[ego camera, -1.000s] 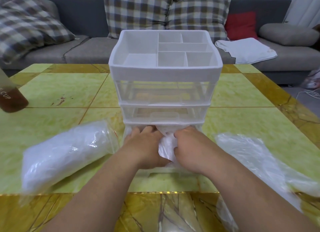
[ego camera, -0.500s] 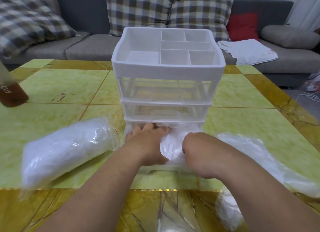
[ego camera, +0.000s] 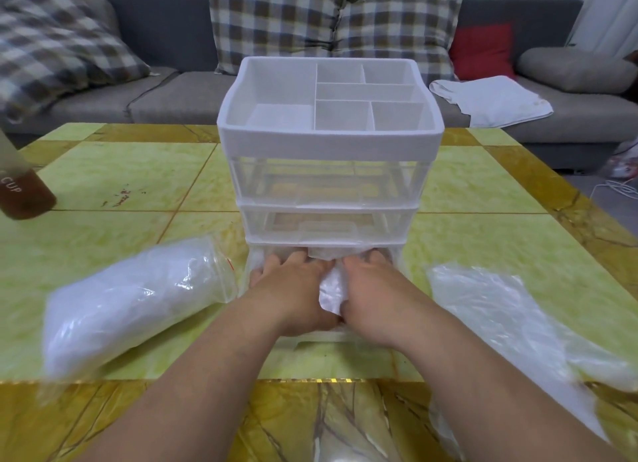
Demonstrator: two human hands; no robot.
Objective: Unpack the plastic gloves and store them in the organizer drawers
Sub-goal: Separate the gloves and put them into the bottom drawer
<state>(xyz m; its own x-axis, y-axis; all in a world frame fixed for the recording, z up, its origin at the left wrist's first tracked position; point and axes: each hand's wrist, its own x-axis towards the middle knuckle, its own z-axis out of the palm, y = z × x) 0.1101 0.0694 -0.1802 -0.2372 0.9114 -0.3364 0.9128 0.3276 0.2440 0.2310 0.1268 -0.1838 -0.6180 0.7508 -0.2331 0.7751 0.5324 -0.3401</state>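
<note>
Hands | left hand (ego camera: 293, 290), right hand (ego camera: 378, 297) deeper in drawer (ego camera: 312, 345) | grip seemingly flat on gloves (ego camera: 332, 289)

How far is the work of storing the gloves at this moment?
Done, it seems: the flat bag on the right looks emptied. In hand: the left hand and right hand press loose gloves into the pulled-out bottom drawer. Left: the full bag; the middle drawer and top drawer look empty.

Our bare forearms reach in from the near edge and converge at centre; our left hand (ego camera: 293, 289) lies palm down, fingers stretched toward the far side; our right hand (ego camera: 376, 297) lies just beside it, likewise flat.
</note>
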